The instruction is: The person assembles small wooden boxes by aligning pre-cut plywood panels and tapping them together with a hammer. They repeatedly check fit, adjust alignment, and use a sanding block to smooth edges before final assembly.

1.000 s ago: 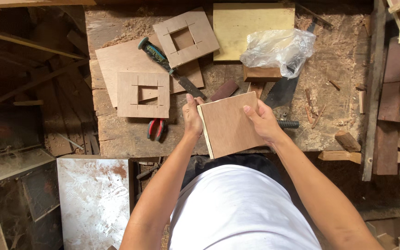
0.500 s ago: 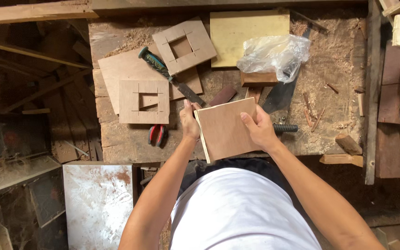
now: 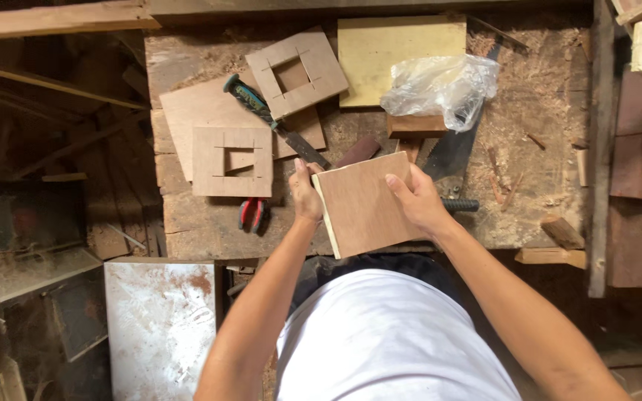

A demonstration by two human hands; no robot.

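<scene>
Plywood square [image 3: 365, 204] is held up over the near edge of the workbench [image 3: 209, 230], tilted a bit, with its pale edge showing on the left side. It's clamped between both hands: the left hand [image 3: 305, 194] is wrapped on the left edge, the right hand [image 3: 419, 200] is gripping the right edge, thumb on top. Bench room is pretty tight, taken up by two cut-out frames [image 3: 232, 160], a chisel [image 3: 273, 122] and red pliers [image 3: 252, 214]. A clear plastic bag [image 3: 440, 85] is bunched up further back, contents can't be made out.
</scene>
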